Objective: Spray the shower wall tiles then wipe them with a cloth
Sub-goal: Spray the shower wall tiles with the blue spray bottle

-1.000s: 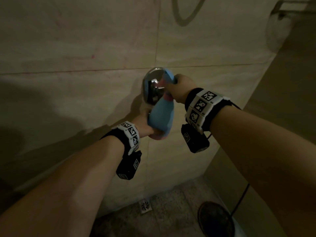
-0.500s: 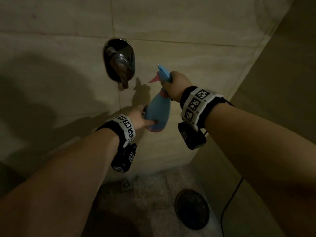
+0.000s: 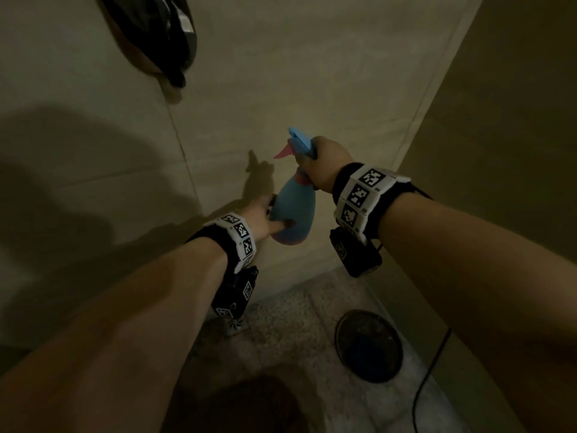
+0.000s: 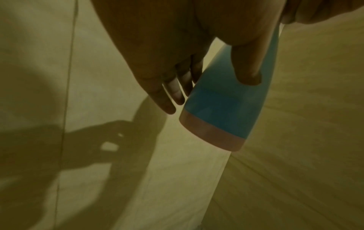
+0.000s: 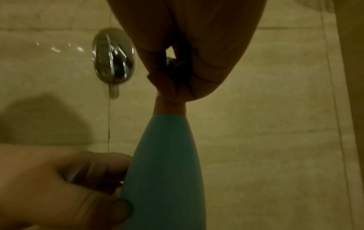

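Right hand (image 3: 324, 164) clenched round neck of blue, pink-based plastic spray bottle (image 3: 295, 210), held before beige wall tiles (image 3: 312, 73); trigger finger hidden. Left hand (image 3: 260, 218) grasps bottle's lower body. Chrome valve plate (image 3: 162, 35) at 11 o'clock, cut off.

right hand (image 5: 189, 65) gripping spray bottle (image 5: 167, 171) neck, seemingly

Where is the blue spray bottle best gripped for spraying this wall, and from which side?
Probably at the narrow neck under the trigger head, from behind, nozzle facing the wall tiles. The spray bottle tapers there, so the right hand wraps round it. The wide lower body suits a steadying hold from the left, as the left hand gives.
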The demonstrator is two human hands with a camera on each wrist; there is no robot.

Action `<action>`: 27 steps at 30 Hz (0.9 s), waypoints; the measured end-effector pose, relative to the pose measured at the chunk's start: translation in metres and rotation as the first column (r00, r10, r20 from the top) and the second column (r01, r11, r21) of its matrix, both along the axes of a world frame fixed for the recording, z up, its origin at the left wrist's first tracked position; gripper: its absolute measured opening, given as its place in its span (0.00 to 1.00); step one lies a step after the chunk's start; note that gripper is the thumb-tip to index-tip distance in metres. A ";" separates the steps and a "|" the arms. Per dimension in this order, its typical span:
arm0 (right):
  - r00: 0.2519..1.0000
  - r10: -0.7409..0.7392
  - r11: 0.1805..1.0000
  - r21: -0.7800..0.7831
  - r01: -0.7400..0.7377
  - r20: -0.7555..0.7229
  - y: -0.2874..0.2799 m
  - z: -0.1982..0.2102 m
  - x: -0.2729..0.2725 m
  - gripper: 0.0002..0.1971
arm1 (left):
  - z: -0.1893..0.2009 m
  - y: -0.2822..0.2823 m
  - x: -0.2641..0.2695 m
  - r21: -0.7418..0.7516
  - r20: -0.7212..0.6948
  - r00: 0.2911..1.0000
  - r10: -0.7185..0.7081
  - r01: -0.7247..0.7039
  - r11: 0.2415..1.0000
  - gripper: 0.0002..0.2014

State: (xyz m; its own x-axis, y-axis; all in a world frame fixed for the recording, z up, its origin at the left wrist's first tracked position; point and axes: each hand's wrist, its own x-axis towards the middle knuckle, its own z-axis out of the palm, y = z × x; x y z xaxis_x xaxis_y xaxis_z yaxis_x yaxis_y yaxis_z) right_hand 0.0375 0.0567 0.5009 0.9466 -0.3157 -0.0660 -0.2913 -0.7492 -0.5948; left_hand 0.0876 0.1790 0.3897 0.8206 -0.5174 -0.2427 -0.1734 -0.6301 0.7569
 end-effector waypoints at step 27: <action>0.990 -0.138 0.990 0.015 0.138 -0.037 -0.022 -0.331 0.012 0.21 | -0.320 -0.037 0.023 0.115 0.016 0.981 -0.192 0.189 0.975 0.32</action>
State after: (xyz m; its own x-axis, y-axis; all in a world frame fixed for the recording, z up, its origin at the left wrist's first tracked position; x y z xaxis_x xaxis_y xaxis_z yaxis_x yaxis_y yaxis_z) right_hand 0.0498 0.0342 0.1697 0.8909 -0.4416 -0.1058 -0.4126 -0.6897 -0.5951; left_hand 0.1111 0.1416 0.0700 0.7167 -0.6353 -0.2878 -0.3176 -0.6647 0.6762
